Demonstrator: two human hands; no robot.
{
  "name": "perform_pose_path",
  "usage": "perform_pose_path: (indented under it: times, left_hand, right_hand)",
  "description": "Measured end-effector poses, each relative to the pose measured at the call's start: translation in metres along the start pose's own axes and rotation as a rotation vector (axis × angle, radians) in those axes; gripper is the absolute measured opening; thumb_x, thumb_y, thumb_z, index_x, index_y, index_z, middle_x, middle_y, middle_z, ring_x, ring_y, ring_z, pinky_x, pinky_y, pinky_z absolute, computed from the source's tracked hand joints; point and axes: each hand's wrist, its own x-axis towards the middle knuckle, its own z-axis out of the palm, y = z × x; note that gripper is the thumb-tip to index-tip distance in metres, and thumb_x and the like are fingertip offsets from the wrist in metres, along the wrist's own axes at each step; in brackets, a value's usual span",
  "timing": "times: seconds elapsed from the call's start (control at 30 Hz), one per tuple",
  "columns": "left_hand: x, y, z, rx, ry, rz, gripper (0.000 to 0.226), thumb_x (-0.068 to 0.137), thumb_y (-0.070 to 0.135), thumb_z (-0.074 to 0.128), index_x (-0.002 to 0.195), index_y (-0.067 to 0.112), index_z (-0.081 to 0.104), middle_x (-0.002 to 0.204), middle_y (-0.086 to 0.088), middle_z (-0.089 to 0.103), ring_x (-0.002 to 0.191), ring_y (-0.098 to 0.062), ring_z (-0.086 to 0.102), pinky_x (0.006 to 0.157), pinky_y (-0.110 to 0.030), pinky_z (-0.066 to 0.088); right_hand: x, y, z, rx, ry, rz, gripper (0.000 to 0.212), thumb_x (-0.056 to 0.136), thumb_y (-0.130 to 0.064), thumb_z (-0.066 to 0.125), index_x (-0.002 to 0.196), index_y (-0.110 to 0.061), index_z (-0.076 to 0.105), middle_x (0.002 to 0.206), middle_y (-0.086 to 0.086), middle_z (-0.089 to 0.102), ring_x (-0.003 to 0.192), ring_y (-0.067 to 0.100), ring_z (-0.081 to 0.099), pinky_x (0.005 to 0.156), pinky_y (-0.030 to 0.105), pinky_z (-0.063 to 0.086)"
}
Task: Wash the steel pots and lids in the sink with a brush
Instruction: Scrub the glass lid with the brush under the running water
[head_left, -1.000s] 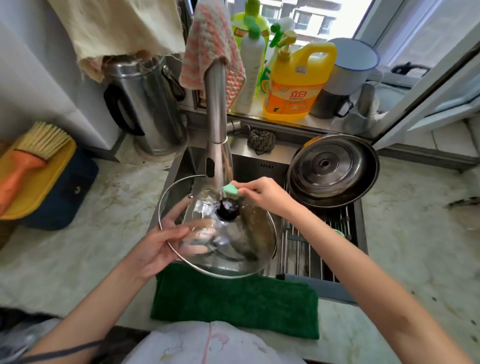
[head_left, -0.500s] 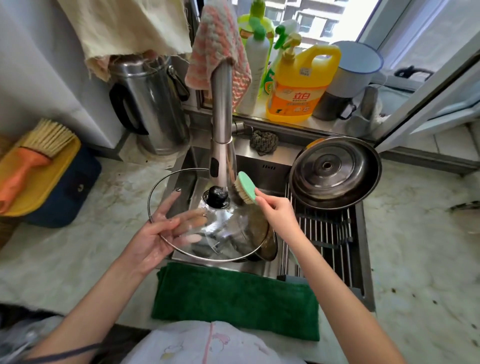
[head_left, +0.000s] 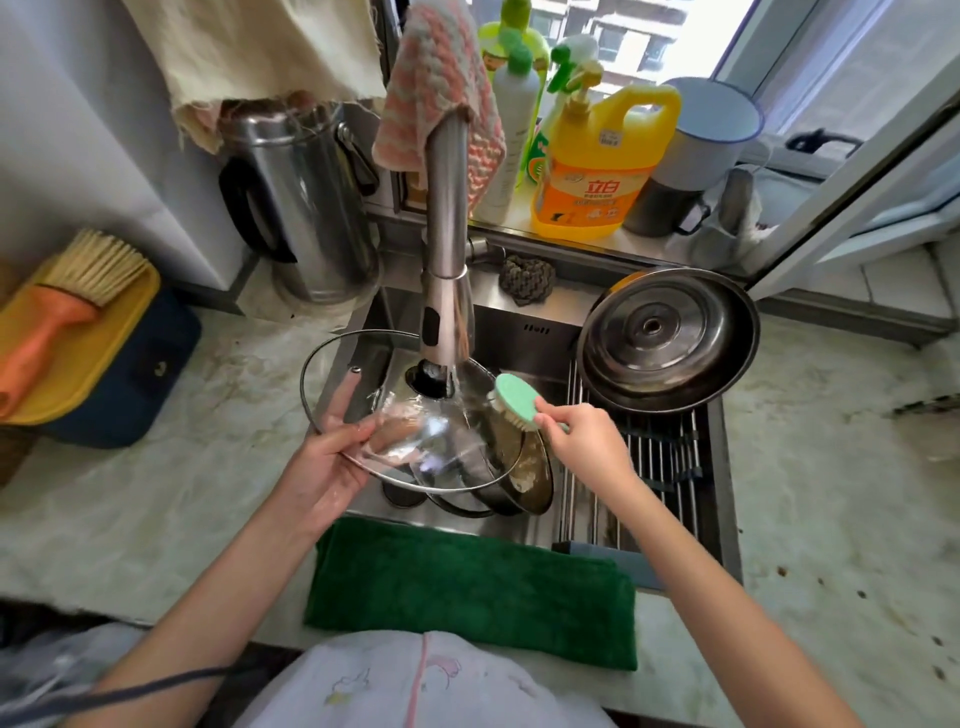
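My left hand (head_left: 324, 462) grips the steel rim of a glass lid (head_left: 358, 364), thumb on top and fingers beneath, and keeps it tilted under the faucet (head_left: 447, 291). Water runs onto the lid beside its black knob (head_left: 428, 379). My right hand (head_left: 584, 441) holds a green-backed brush (head_left: 514, 401) with its bristles against the lid's right edge. Beneath the lid, steel pots (head_left: 524, 478) lie in the sink (head_left: 524, 332). A steel pan with a steel lid inside it (head_left: 670, 338) rests on the drying rack (head_left: 649, 467) to the right.
A green towel (head_left: 467, 587) lies over the sink's front edge. A steel kettle (head_left: 301, 202) stands at the back left, detergent bottles (head_left: 597, 161) and an enamel mug (head_left: 706, 130) on the sill. An orange-handled brush (head_left: 62, 306) lies on a yellow board at far left. A scouring pad (head_left: 527, 278) sits behind the faucet.
The brush moved off the knob area to the lid's right edge. The lid shifted up and left under the faucet, and water now runs over it.
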Motion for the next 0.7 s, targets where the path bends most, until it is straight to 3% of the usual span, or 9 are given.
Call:
perform_pose_path:
  times: [0.1, 0.17, 0.3, 0.4, 0.47, 0.53, 0.6, 0.67, 0.7]
  left_hand:
    - [0.002, -0.003, 0.004, 0.02, 0.02, 0.011, 0.116, 0.03, 0.013, 0.095, 0.134, 0.032, 0.049, 0.106, -0.024, 0.068, 0.09, -0.031, 0.071, 0.076, -0.041, 0.058]
    - [0.002, -0.005, 0.005, 0.003, 0.026, 0.01, 0.118, 0.029, 0.013, 0.096, 0.135, 0.034, 0.048, 0.104, -0.021, 0.07, 0.088, -0.028, 0.071, 0.077, -0.047, 0.055]
    - [0.001, -0.007, 0.014, 0.002, 0.039, 0.026, 0.108, 0.037, 0.014, 0.094, 0.132, 0.034, 0.048, 0.092, -0.017, 0.073, 0.078, -0.025, 0.073, 0.069, -0.04, 0.06]
    - [0.001, -0.008, 0.019, 0.049, 0.054, 0.041, 0.077, 0.066, 0.007, 0.071, 0.133, 0.035, 0.046, 0.091, -0.015, 0.074, 0.074, -0.019, 0.072, 0.074, -0.046, 0.058]
    - [0.002, -0.009, 0.018, 0.059, 0.05, 0.044, 0.088, 0.059, 0.01, 0.082, 0.135, 0.037, 0.045, 0.101, -0.014, 0.072, 0.077, -0.019, 0.072, 0.077, -0.048, 0.054]
    - [0.003, -0.008, 0.02, 0.073, 0.047, 0.043, 0.084, 0.064, 0.01, 0.076, 0.137, 0.036, 0.043, 0.097, -0.011, 0.073, 0.075, -0.019, 0.072, 0.072, -0.044, 0.056]
    - [0.003, -0.009, 0.022, 0.079, 0.039, 0.043, 0.082, 0.065, 0.008, 0.075, 0.136, 0.036, 0.043, 0.095, -0.013, 0.073, 0.077, -0.022, 0.073, 0.065, -0.043, 0.06]
    - [0.004, -0.01, 0.024, 0.088, 0.041, 0.04, 0.082, 0.064, 0.005, 0.08, 0.131, 0.036, 0.047, 0.099, -0.016, 0.072, 0.083, -0.026, 0.072, 0.061, -0.043, 0.059]
    - [0.003, -0.01, 0.025, 0.098, 0.04, 0.04, 0.071, 0.074, 0.0, 0.071, 0.131, 0.036, 0.047, 0.1, -0.015, 0.072, 0.084, -0.026, 0.072, 0.06, -0.041, 0.059]
  right_hand:
    - [-0.026, -0.021, 0.016, 0.197, -0.083, -0.135, 0.029, 0.094, -0.028, 0.056, 0.122, -0.025, 0.063, 0.101, -0.004, 0.073, 0.044, 0.007, 0.042, 0.04, 0.021, 0.034]
    - [-0.04, -0.031, 0.027, 0.151, -0.115, -0.256, 0.031, 0.094, -0.029, 0.057, 0.125, -0.028, 0.06, 0.095, -0.008, 0.072, 0.039, 0.005, 0.038, 0.041, 0.015, 0.029]
    - [-0.011, -0.017, 0.024, 0.083, 0.075, -0.004, 0.029, 0.095, -0.029, 0.053, 0.122, -0.024, 0.063, 0.099, -0.001, 0.074, 0.04, 0.003, 0.041, 0.042, 0.019, 0.03]
    - [-0.037, -0.034, 0.032, 0.198, -0.072, -0.115, 0.031, 0.095, -0.025, 0.055, 0.125, -0.023, 0.059, 0.094, -0.001, 0.073, 0.037, 0.003, 0.041, 0.037, 0.015, 0.028]
    - [-0.046, -0.033, 0.037, 0.15, -0.075, -0.189, 0.033, 0.094, -0.027, 0.056, 0.127, -0.026, 0.057, 0.091, -0.004, 0.072, 0.039, 0.003, 0.042, 0.038, 0.015, 0.029]
    - [-0.033, -0.018, 0.03, 0.149, 0.026, -0.067, 0.031, 0.095, -0.027, 0.055, 0.126, -0.025, 0.06, 0.083, -0.004, 0.072, 0.037, 0.004, 0.04, 0.038, 0.016, 0.026]
    - [-0.035, -0.012, 0.028, 0.2, 0.019, -0.025, 0.033, 0.095, -0.025, 0.054, 0.128, -0.022, 0.058, 0.077, -0.007, 0.068, 0.039, 0.003, 0.041, 0.039, 0.016, 0.026]
    - [-0.053, -0.028, 0.031, 0.171, -0.073, -0.202, 0.037, 0.095, -0.026, 0.055, 0.132, -0.024, 0.053, 0.073, -0.01, 0.061, 0.048, 0.003, 0.044, 0.045, 0.017, 0.033]
    - [-0.056, -0.036, 0.033, 0.136, -0.085, -0.28, 0.038, 0.095, -0.027, 0.055, 0.133, -0.025, 0.052, 0.072, -0.007, 0.059, 0.053, 0.004, 0.045, 0.049, 0.022, 0.037]
